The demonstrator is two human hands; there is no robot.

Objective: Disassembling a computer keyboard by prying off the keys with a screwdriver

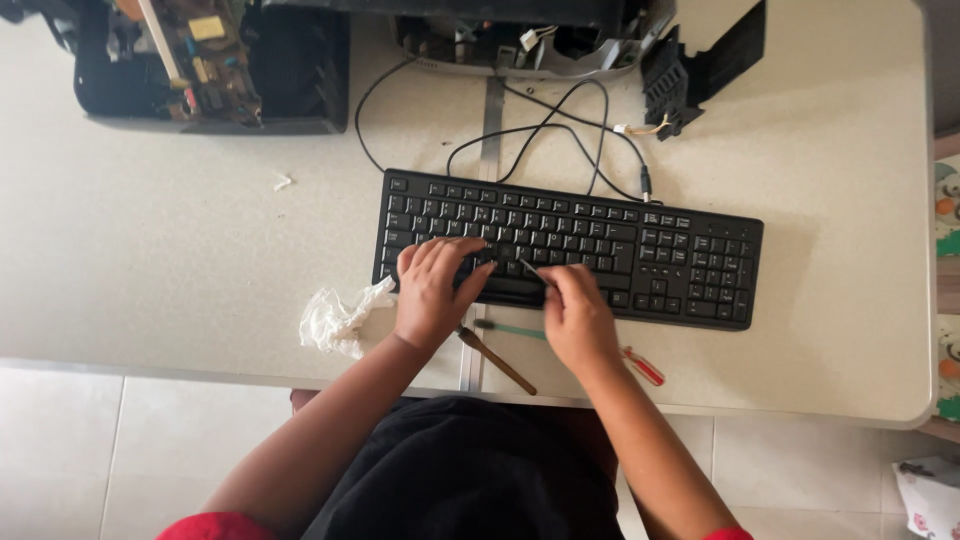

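Note:
A black keyboard (pixel 640 250) lies across the middle of a pale table (pixel 170 250). My left hand (pixel 432 292) rests flat on the keys at the keyboard's front left, fingers spread. My right hand (pixel 577 315) is closed on a thin dark tool (pixel 531 270) whose tip touches the keys near the space bar. Between my hands, on the table's front edge, lie a brown-handled tool (pixel 497 361) and a green-handled one (pixel 508 328). A red-handled screwdriver (pixel 643 367) pokes out from under my right wrist.
A crumpled white tissue (pixel 340 318) lies left of my left hand. The keyboard's black cable (pixel 560 135) loops behind it. At the back stand an opened black device with circuit boards (pixel 210 65), a grey dismantled unit (pixel 530 40) and a black plastic part (pixel 700 70).

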